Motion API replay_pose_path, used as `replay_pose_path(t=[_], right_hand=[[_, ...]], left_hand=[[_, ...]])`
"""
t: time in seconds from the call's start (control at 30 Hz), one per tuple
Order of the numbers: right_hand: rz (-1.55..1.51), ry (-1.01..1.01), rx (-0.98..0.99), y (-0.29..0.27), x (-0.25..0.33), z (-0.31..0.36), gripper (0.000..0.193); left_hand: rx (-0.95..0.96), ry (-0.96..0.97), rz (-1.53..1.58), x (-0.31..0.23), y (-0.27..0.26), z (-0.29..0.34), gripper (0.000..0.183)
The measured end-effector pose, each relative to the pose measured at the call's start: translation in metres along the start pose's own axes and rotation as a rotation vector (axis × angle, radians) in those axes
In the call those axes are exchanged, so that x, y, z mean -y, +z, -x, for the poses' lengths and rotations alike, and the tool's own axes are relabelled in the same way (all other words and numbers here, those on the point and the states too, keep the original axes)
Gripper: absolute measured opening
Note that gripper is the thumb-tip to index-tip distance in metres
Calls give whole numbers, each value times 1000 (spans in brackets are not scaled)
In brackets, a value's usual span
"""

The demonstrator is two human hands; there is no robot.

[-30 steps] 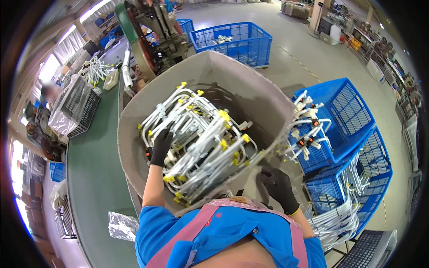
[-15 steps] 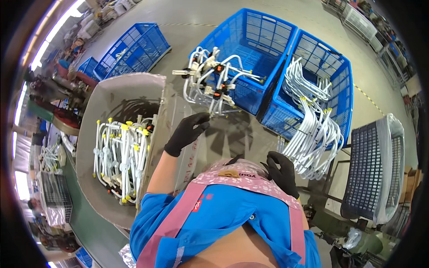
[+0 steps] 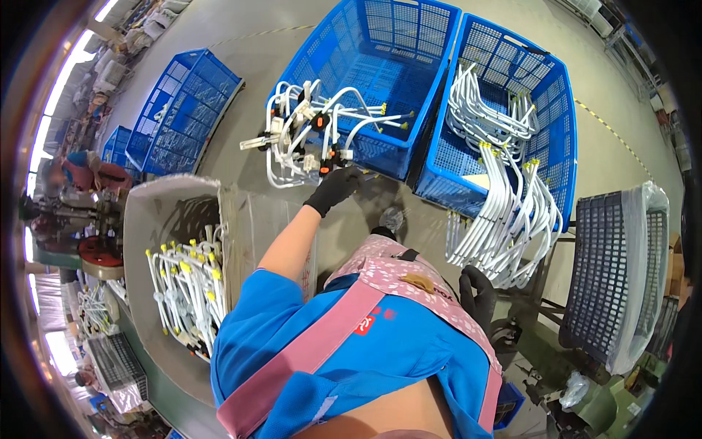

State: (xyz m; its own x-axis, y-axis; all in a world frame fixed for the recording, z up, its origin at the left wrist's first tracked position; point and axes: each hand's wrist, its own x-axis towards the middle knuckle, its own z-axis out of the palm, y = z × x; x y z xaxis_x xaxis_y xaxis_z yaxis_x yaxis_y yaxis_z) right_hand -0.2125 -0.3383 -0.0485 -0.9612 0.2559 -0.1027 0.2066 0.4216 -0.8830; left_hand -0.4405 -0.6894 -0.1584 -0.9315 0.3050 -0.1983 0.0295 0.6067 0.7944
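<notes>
Nearest, down at the lower edge: blue top and pink apron (image 3: pixel 409 293). Right hand (image 3: pixel 479 296) in a black glove, low beside the apron, fingers curled loosely, apparently around nothing, though hard to tell from this angle. To the left, a grey tub (image 3: pixel 157 212) with white tubes (image 3: pixel 186 289) lying inside, yellow caps on their ends. Further out, left hand (image 3: pixel 335 189), also black-gloved, arm stretched forward, fingers closed on a bundle (image 3: pixel 314 132) of bent white tubing with orange and black fittings. Bundle hanging over the near rim of an open blue crate (image 3: pixel 409 66), partly above the floor, partly above the crate's mesh bottom. Just right of that, a second crate (image 3: pixel 545 117), blue too, full of long white bent pipes (image 3: pixel 504 197) spilling over its near edge toward the floor. Beyond the right hand, a dark mesh basket (image 3: pixel 618 271) wrapped in clear plastic. Far left across the concrete floor, more blue crates (image 3: pixel 183 106), stacked and tilted, and another person (image 3: pixel 84 172) at a machine.
</notes>
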Motion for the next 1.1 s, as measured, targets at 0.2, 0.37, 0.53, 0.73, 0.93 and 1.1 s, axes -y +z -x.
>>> replay_pose_path(t=[0.2,0.37,0.53,0.73,0.93,1.1], right_hand=[[140,28,29,25,38,-76,27],[209,159,23,35,68,-119,28],[223,257,-114,43,78,-123,25],[337,195,-163,36,75,-131,22],[358,272,-179,26,60,-128,24],[376,307,-199,0,-4,-118,25]], left_hand=[[-202,-96,72,69,-45,-117,18],[-304,-379,-432,147,-71,-220,41],[-267,-449,-245,238,-65,-267,83],[-85,-541,-527,261,-75,-306,98],[9,-218,-268,173,-64,-270,41],[-127,-384,-110,63,-101,-213,22]])
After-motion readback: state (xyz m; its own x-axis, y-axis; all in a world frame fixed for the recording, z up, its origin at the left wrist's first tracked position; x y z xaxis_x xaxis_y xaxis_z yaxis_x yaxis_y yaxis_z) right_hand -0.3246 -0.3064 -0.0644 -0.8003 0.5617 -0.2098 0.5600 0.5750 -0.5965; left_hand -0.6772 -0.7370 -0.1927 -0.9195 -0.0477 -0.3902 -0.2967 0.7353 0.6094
